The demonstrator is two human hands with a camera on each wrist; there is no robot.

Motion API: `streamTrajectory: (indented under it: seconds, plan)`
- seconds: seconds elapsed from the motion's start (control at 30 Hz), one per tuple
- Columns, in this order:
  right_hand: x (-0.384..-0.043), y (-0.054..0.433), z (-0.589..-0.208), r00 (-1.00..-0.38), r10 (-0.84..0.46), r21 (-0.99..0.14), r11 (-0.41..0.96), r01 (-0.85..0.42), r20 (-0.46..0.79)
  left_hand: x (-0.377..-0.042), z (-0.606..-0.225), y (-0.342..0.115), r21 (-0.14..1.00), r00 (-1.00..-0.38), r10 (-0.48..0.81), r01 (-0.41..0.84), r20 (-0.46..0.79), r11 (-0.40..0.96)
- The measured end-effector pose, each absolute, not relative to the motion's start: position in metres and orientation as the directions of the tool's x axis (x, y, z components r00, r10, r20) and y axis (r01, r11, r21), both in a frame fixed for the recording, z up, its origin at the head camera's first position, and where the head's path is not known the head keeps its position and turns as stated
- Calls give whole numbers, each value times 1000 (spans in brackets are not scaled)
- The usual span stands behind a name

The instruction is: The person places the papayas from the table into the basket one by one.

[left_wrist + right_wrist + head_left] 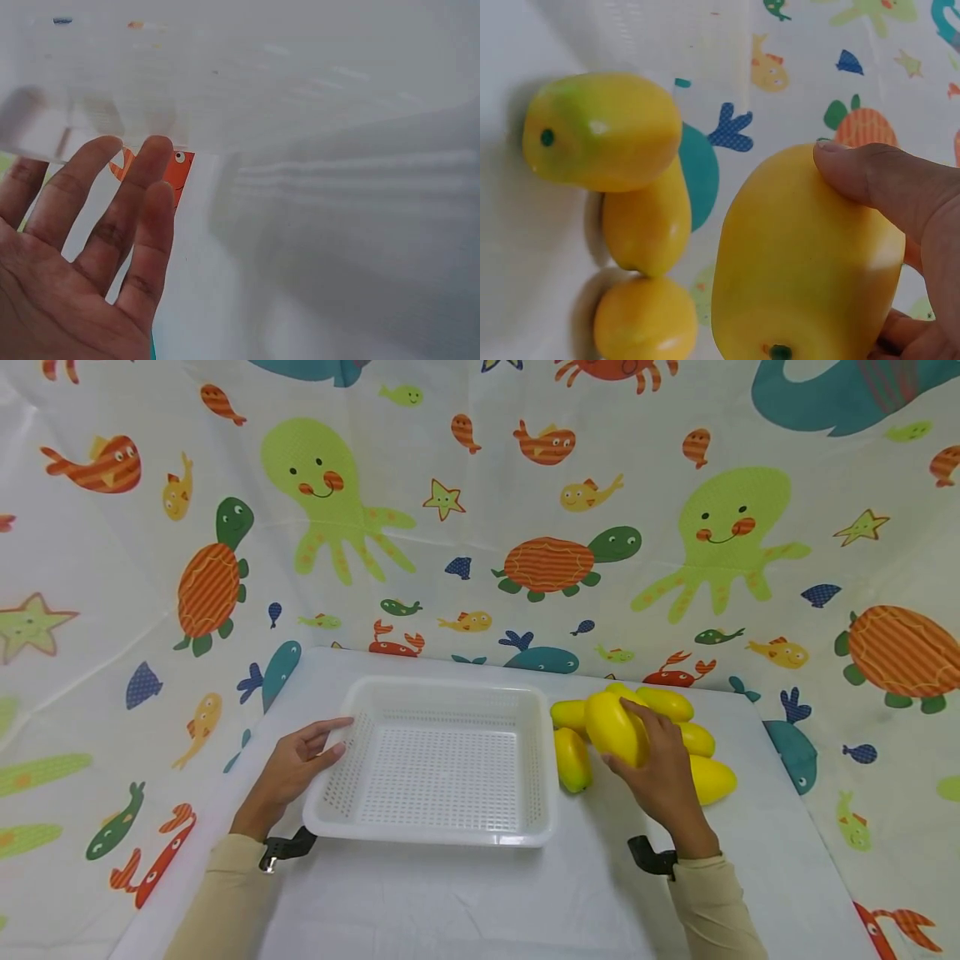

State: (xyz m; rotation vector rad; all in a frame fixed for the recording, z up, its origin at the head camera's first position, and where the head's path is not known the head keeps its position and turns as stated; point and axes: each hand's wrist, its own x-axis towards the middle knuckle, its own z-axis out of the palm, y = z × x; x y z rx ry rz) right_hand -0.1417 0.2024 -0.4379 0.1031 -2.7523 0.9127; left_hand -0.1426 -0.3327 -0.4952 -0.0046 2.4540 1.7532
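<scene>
My right hand [662, 770] grips a plump yellow mango [617, 727], its thumb on one side and fingers round the other. In the right wrist view that same mango [806, 262] shows a small dark stem spot, the thumb pressed to its upper part. Several more yellow mangoes [712, 779] lie behind and beside it, and one with a greenish tinge [572, 762] is near the basket. My left hand [294, 770] touches the left rim of a white perforated plastic basket [427, 837] with fairly straight fingers. In the left wrist view these fingers [154, 225] meet the basket's outer side.
The basket, with no fruit in it, stands on a white-covered table [450, 902], left of the mangoes. Behind and around the table hangs a sheet [465, 527] printed with sea animals. Each wrist wears a dark strap [652, 857].
</scene>
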Motion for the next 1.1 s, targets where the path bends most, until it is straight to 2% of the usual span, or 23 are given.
streamTrajectory:
  seconds: [0.67,1.1]
  plan:
    - [-148,179,-404,-946,-74,-599,758,-259,315,-142,-496,-332,947,-992,75,-76,-104,313]
    - [-161,158,-396,-930,-135,-617,714,-330,342,-144,-499,-333,956,-992,79,-70,-96,286]
